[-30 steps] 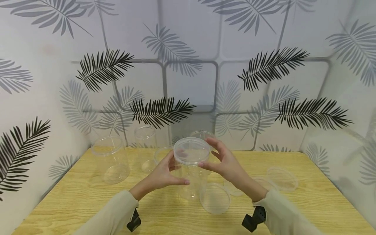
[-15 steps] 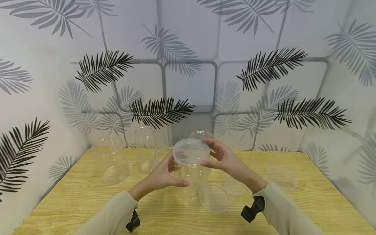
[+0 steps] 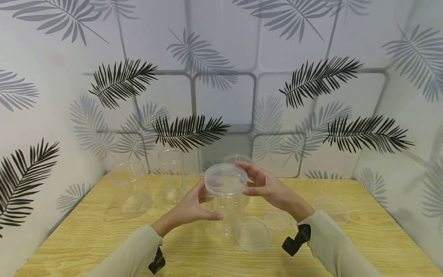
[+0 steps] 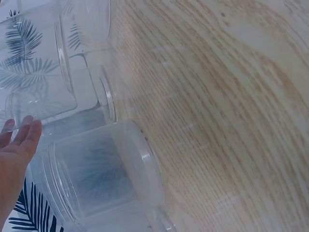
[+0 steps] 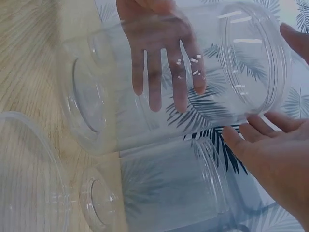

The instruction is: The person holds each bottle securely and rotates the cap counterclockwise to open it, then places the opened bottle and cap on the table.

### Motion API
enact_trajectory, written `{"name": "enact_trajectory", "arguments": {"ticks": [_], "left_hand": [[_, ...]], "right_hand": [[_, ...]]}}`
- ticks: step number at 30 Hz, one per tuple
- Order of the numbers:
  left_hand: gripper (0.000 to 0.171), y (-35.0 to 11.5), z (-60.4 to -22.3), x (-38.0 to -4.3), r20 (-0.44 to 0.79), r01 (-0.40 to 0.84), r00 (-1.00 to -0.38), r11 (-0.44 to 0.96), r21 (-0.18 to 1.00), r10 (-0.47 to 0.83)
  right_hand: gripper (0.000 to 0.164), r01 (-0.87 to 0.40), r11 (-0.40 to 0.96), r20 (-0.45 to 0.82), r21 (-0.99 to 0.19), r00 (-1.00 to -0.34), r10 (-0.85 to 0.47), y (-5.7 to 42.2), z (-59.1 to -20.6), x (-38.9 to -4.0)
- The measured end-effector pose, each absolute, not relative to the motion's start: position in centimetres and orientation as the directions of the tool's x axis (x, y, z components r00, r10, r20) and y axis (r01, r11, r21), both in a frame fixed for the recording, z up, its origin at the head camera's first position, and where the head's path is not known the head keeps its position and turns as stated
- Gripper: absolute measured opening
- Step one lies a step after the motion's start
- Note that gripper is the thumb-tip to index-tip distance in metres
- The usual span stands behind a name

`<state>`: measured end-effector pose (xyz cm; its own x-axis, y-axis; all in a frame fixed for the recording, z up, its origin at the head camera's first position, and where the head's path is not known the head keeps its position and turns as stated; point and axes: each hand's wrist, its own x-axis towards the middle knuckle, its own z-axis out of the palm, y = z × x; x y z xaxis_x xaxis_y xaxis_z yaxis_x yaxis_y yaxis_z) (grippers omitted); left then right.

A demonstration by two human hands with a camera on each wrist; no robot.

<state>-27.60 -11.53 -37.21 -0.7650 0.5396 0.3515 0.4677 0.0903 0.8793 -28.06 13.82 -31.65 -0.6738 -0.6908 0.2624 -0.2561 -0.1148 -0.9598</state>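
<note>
At the middle of the table, in the head view, stands a clear plastic jar with a clear lid on its top. My left hand grips the jar's left side, thumb in front and fingers behind. Those fingers show through the jar wall in the right wrist view. My right hand is at the lid's right edge, thumb at the near rim and fingers at the far rim. In the left wrist view, fingertips of my left hand rest against the jar.
Clear jars without lids stand behind and to the left, among them a wide jar and a narrow jar. Several clear lids lie at the right, including a round lid, a smaller lid and a far lid. Leaf-patterned walls enclose the table.
My right thumb has moved right along the near rim, while the fingers have shifted left at the far rim. The left hand and the jar have stayed in place.
</note>
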Motion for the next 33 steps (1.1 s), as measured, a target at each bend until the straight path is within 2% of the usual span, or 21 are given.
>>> {"name": "enact_trajectory", "arguments": {"ticks": [8,13,20,26,30,33], "left_hand": [[0.1,-11.7,-37.1,-27.8,0.384,0.5,-0.763,0.099,0.86,0.52],[0.1,-11.6,-37.2,-27.8,0.375,0.492,-0.772,0.111,0.863,0.513],[0.098,-11.4,-37.1,-27.5,0.364,0.48,-0.781,0.113,0.87,0.507],[0.097,-11.4,-37.0,-27.5,0.359,0.477,-0.782,0.118,0.871,0.51],[0.097,-11.4,-37.1,-27.5,0.36,0.477,-0.776,0.108,0.872,0.518],[0.097,-11.5,-37.1,-27.6,0.361,0.475,-0.769,0.093,0.875,0.527]], "right_hand": [[0.073,-0.388,0.032,0.321,-0.921,-0.804,-0.501,13.2,-31.3,-26.4],[0.075,-0.443,0.108,0.371,-0.89,-0.84,-0.396,12.2,-31.5,-25.3],[0.08,-0.418,0.197,0.343,-0.887,-0.881,-0.325,11.3,-31.7,-24.6],[0.077,-0.435,0.191,0.354,-0.88,-0.868,-0.349,11.3,-31.8,-25.0],[0.074,-0.445,0.133,0.347,-0.886,-0.824,-0.448,11.9,-31.7,-26.0],[0.072,-0.389,0.02,0.311,-0.921,-0.765,-0.564,12.6,-31.6,-27.1]]}}
